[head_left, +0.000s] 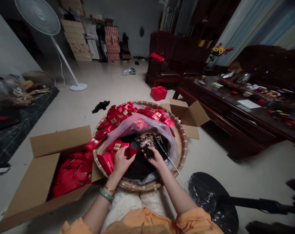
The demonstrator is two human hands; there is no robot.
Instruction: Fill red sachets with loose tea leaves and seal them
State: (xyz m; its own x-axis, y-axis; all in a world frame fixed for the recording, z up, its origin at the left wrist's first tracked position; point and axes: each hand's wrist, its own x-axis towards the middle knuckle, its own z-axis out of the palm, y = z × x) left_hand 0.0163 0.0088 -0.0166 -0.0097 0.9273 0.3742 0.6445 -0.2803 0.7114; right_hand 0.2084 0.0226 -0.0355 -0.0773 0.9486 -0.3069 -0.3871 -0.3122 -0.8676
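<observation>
Left hand pinches small red packet; right hand curls fingers around black shredded material, over translucent plastic bag in round woven bamboo basket. Steady, wide packet mouth limits spills.

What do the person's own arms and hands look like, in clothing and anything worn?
The left hand is bare; on that wrist sit a thin gold-coloured bracelet and, nearer the elbow, a thicker green bangle. The right hand is bare, no bracelet visible. Loose orange sleeves end around the elbows.
</observation>
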